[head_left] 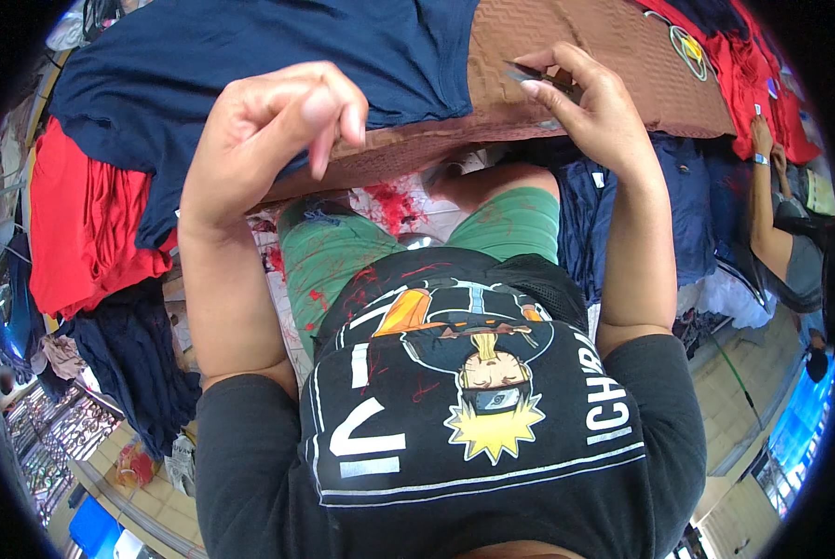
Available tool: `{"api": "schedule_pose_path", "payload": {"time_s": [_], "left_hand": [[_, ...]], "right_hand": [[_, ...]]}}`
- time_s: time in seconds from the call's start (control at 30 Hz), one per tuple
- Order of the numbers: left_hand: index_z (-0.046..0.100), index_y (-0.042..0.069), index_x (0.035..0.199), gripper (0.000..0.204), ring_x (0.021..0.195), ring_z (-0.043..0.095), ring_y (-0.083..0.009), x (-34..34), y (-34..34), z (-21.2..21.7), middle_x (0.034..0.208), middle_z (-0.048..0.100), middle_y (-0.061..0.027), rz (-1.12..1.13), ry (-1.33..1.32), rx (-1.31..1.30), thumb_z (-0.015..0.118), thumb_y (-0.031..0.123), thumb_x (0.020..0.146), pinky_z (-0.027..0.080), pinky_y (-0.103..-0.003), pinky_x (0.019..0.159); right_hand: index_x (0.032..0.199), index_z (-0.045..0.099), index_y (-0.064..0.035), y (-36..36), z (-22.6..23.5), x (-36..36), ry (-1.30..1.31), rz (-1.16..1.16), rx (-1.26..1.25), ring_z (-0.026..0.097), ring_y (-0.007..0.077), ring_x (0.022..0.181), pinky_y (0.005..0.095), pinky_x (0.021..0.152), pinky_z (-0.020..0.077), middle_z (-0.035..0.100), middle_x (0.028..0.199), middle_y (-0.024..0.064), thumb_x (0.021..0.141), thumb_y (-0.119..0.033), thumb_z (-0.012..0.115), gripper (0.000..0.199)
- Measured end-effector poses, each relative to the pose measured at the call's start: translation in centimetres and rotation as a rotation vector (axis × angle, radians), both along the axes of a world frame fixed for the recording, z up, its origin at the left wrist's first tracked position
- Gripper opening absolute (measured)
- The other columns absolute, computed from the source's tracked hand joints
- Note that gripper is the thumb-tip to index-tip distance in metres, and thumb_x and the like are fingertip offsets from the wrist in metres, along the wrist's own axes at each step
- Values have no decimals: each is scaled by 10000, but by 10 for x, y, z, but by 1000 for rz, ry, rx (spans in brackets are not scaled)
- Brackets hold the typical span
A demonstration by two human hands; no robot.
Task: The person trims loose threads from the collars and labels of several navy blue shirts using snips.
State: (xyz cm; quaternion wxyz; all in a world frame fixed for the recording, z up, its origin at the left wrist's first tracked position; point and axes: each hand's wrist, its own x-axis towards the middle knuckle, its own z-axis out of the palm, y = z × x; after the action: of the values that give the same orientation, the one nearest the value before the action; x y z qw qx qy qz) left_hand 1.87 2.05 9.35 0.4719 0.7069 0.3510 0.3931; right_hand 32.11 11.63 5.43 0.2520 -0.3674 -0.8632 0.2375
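- The person's right hand (604,112) pinches a small pair of dark thread snips (526,69) between thumb and fingers, the thumb and forefinger only slightly parted around it
- Left of that grip lies the navy garment (343,47), its near right edge just beside the blade tips, apart from them; its long axis runs crosswise, and the snips point left toward it
- The left hand (266,126) is the nearer one, hanging over the garment with curled fingers; whether it holds anything cannot be told
- Under and right of the garment, below the grip, spreads one brown patterned cloth (585,33)
- Counted: one pair of snips, one navy garment on the cloth, one pale cord loop (687,51) right of the grip, two red heaps, one far left (82,224), one far right (748,70)
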Motion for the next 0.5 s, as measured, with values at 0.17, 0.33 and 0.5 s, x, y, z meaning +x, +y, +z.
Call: {"api": "schedule_pose_path", "payload": {"time_s": [0.17, 0.33, 0.5], "left_hand": [[664, -18, 966, 120, 936, 617, -127, 28, 1, -47, 980, 673, -60, 392, 291, 58, 595, 68, 920, 471, -256, 857], [688, 29, 989, 213, 933, 652, -222, 43, 3, -64, 1038, 673, -101, 475, 524, 306, 721, 115, 797, 501, -305, 852], [698, 39, 957, 223, 882, 660, -255, 53, -4, -88, 1020, 672, -89, 579, 698, 420, 741, 127, 756, 525, -324, 793]], "right_hand": [[1045, 649, -24, -5, -9, -12, 76, -18, -15, 615, 228, 847, 330, 745, 482, 647, 927, 112, 853, -174, 661, 244], [1028, 643, -36, -10, -17, -15, 98, -65, -13, 649, 304, 908, 379, 788, 498, 667, 964, 151, 834, -188, 673, 249], [991, 624, -43, -25, -26, -37, 189, -2, -5, 637, 329, 876, 388, 761, 497, 647, 929, 149, 826, -160, 669, 208]]}}
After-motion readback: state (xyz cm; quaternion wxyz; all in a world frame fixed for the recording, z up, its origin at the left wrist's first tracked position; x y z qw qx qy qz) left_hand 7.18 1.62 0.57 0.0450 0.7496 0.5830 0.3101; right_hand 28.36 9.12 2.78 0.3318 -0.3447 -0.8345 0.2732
